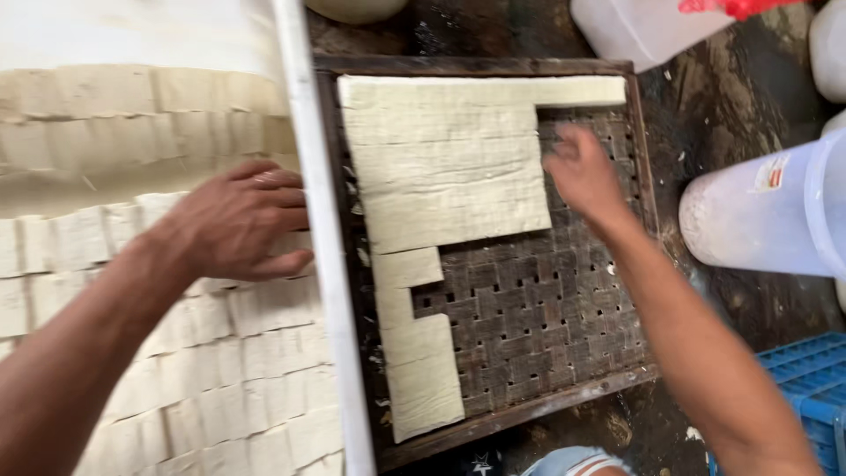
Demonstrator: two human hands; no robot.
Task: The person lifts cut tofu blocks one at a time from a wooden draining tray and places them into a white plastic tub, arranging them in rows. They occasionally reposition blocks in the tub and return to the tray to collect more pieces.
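while the left hand (242, 220) rests flat on cut squares (220, 370), the right hand (582, 172) hovers open at the slab's (441, 167) edge; lift pieces gently from the tray (546, 308).

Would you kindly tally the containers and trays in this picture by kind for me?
Woven wooden tray: 1
White tray with cut squares: 1
Translucent white plastic buckets: 2
Blue plastic crate: 1
Total: 5

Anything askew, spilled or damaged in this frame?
Small pale crumbs lie scattered along the left inner edge of the woven tray, beside the cut slab. The stacked squares sit in uneven rows. Nothing else stands out.
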